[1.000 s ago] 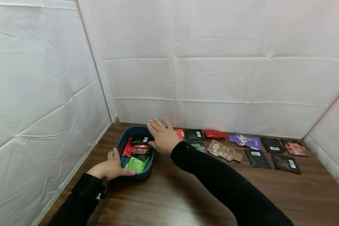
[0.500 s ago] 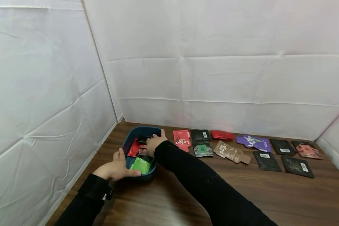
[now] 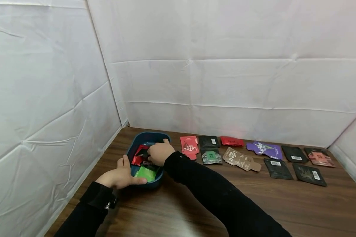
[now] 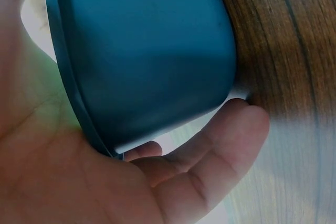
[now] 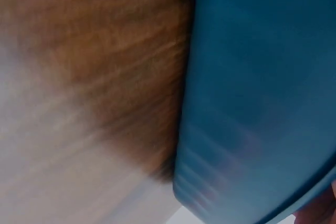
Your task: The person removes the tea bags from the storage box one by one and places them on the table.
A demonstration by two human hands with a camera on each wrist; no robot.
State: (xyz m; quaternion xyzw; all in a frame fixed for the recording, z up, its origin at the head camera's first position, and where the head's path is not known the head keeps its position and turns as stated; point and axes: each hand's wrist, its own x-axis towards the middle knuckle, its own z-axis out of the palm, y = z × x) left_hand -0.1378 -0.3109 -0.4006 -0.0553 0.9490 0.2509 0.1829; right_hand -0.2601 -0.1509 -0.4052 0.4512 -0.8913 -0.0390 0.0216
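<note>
A dark blue plastic bin (image 3: 149, 133) stands at the left of the wooden table. My left hand (image 3: 118, 174) grips its near left corner, thumb across the near rim; in the left wrist view the fingers curl along the bin's outer wall (image 4: 147, 51). Inside lie a green packet (image 3: 146, 173), a red packet (image 3: 137, 158) and dark packets (image 3: 142, 152). My right hand (image 3: 160, 153) reaches over the right rim, fingers down among the dark packets. Its fingertips are hidden, so I cannot tell whether they pinch one. The right wrist view shows mostly the bin's outer side (image 5: 252, 87).
Right of the bin lie several flat tea packets in two rough rows: a red one (image 3: 189, 147), a brown one (image 3: 240, 159), a purple one (image 3: 264, 149), a green-labelled one (image 3: 211, 156) and black ones (image 3: 278, 168). White cloth walls (image 3: 225, 82) stand behind and at both sides.
My right hand has moved from above the bin's right rim down into it and a little left, and dark packets inside have shifted. My left hand keeps its grip on the bin.
</note>
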